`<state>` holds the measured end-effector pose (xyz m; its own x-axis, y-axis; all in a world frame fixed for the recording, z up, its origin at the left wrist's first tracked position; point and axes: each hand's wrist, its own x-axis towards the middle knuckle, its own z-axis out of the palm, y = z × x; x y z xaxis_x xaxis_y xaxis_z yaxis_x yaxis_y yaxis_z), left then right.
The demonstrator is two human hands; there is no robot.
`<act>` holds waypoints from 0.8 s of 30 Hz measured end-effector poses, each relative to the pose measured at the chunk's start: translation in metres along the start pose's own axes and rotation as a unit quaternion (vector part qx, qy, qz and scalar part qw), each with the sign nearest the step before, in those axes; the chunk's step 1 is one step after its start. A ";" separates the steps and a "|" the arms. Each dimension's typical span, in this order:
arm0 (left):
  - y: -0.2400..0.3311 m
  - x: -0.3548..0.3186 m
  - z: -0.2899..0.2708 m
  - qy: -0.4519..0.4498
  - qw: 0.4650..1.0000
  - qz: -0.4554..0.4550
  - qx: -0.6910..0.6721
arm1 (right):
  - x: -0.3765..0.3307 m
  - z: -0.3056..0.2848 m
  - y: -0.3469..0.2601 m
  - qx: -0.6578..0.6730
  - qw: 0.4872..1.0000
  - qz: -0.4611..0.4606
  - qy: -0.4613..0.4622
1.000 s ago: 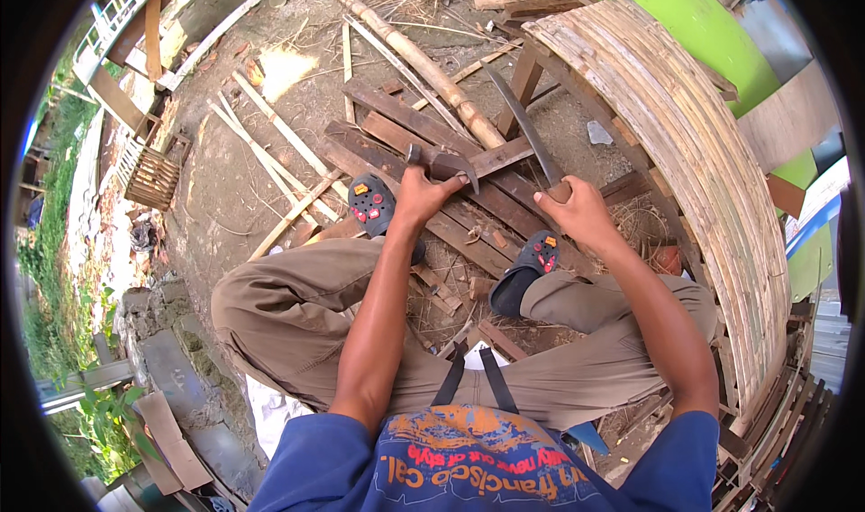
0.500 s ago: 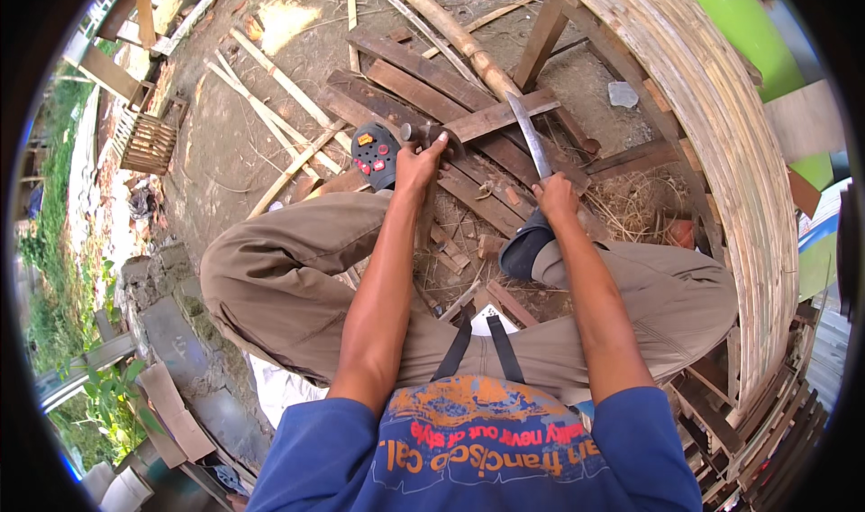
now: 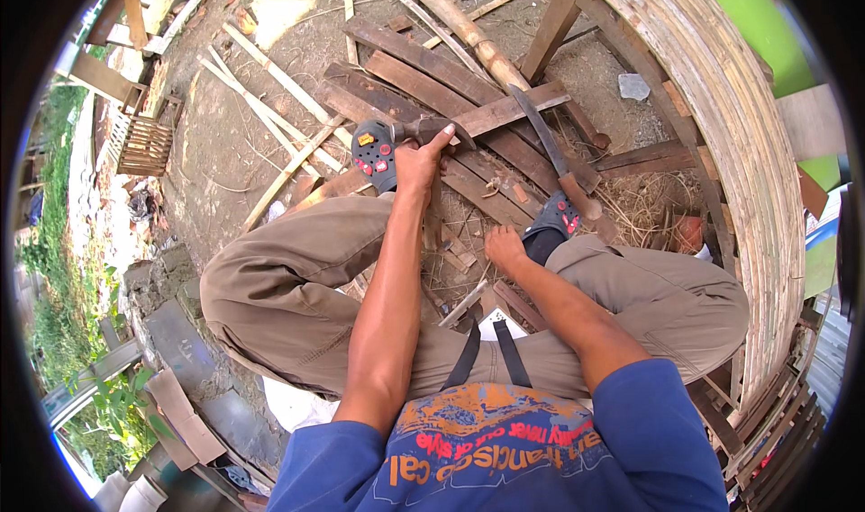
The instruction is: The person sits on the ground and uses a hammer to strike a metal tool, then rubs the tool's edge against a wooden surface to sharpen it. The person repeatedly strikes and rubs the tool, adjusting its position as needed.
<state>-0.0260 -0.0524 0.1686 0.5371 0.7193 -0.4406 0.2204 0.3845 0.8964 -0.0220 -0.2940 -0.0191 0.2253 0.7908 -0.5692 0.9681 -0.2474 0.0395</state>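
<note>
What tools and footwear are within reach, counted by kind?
Hammer: 1, in the left hand
Machete: 1, lying on the planks, apart from the right hand
Clogs: 2, left and right
Total: 4

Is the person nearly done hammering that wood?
Hard to say. The big knife lies set down on the planks. The left hand grips a hammer over a plank; the right hand rests among wood scraps. Many loose planks remain.
</note>
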 end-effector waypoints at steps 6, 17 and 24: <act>0.011 0.009 -0.012 0.008 0.996 0.092 -0.015 | 0.010 -0.072 0.031 0.474 0.858 0.077 0.183; 0.040 0.009 -0.017 0.024 0.972 0.231 0.031 | -0.003 -0.282 0.117 0.908 0.334 0.047 0.247; 0.070 -0.011 -0.013 0.028 0.919 0.361 0.157 | -0.121 -0.436 0.105 0.566 0.470 -0.067 0.674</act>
<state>-0.0269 -0.0257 0.2360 0.5956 0.7528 0.2803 0.0517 -0.3841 0.9218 0.1001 -0.1715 0.4116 0.7738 0.2892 0.5636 0.4773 0.3188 -0.8189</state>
